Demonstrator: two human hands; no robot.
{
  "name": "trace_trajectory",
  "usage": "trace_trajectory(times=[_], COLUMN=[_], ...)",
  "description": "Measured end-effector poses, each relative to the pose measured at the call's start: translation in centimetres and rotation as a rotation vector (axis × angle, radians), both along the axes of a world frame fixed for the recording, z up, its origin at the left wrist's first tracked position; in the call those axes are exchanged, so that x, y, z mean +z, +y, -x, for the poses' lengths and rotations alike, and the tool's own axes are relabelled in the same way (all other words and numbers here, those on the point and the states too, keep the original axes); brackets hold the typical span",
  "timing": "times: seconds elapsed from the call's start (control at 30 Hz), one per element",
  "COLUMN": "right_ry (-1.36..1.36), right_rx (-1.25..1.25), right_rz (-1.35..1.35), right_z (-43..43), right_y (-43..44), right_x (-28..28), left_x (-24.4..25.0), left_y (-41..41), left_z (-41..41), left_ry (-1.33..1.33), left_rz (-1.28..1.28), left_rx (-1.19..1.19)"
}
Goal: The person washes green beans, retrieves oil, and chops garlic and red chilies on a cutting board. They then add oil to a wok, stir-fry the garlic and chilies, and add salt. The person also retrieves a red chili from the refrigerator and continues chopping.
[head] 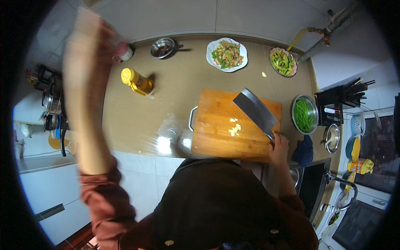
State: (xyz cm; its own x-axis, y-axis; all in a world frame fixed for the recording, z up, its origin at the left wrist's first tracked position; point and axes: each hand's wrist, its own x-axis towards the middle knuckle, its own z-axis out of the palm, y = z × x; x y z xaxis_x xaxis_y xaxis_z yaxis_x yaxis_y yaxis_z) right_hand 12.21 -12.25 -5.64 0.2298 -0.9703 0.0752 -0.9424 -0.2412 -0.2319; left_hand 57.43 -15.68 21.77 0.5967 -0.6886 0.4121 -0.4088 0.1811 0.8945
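Observation:
My right hand (279, 148) grips the handle of a cleaver (257, 111), whose broad dark blade lies flat across the right part of a wooden cutting board (212, 137). Small pieces of chopped garlic (234, 129) lie on the board, to the left of the blade. My left hand (90, 29) is raised at the upper left, badly blurred, beside a jar with a pink lid (124, 51). Whether its fingers hold anything cannot be made out. A metal handle (191, 118) sticks out from the board's left edge.
On the counter stand an oil bottle (137, 82), a steel bowl with dark contents (162, 47), a plate of sliced food (227, 54) and a second dish (283, 62). A bowl of green strips (304, 115) and a dark cloth (303, 151) are beyond the board's right side, near the sink (312, 187).

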Motion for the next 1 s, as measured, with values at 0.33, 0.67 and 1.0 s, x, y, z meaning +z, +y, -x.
trace_trajectory(times=[0.33, 0.67, 1.0], right_ry=[0.069, -0.651, -0.568], right_rx=[0.117, -0.235, -0.419], right_rz=[-0.257, -0.716, -0.653], right_z=[-0.9, 1.3, -1.6], right_y=[-4.1, -0.8, 1.7], right_x=[-1.4, 2.3, 3.1], left_x=[-32.6, -30.3, -29.3], left_y=[-2.3, -3.6, -4.4], left_z=[10.7, 10.4, 9.3], left_ry=[1.795, 1.446, 1.194], left_rz=[-0.399, -0.540, -0.542], left_rx=[-0.529, -0.409, -0.391])
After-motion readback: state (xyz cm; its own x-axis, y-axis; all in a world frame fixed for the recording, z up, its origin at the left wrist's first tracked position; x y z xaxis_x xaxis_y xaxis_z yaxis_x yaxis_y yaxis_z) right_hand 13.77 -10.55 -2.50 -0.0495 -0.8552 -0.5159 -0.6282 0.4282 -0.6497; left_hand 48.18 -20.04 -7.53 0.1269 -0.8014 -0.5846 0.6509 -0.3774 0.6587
